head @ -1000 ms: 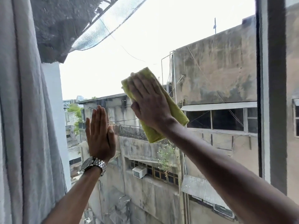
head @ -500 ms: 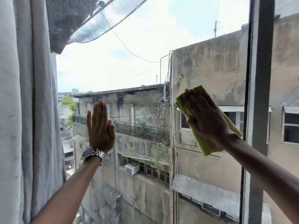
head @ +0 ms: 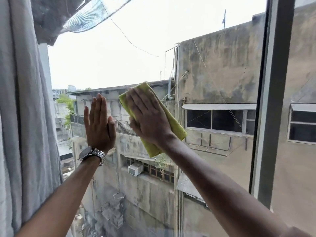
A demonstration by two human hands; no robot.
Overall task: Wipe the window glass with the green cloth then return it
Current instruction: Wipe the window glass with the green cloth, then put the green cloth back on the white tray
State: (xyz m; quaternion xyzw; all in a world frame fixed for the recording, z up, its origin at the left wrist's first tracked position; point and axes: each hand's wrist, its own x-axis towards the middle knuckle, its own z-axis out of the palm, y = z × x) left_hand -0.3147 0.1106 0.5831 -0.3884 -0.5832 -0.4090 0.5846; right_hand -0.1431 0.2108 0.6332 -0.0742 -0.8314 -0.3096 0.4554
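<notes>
While flat, right hand (head: 148,119) covers green cloth (head: 172,124).

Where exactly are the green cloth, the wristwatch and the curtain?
green cloth (head: 176,124): head view, its right part beside the hand.
wristwatch (head: 86,152): head view, the dial on the left wrist.
curtain (head: 22,117): head view, the middle folds.

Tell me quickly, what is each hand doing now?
Left hand: open, flat on the glass, holding nothing.
Right hand: open, flat, pressing the green cloth.
</notes>
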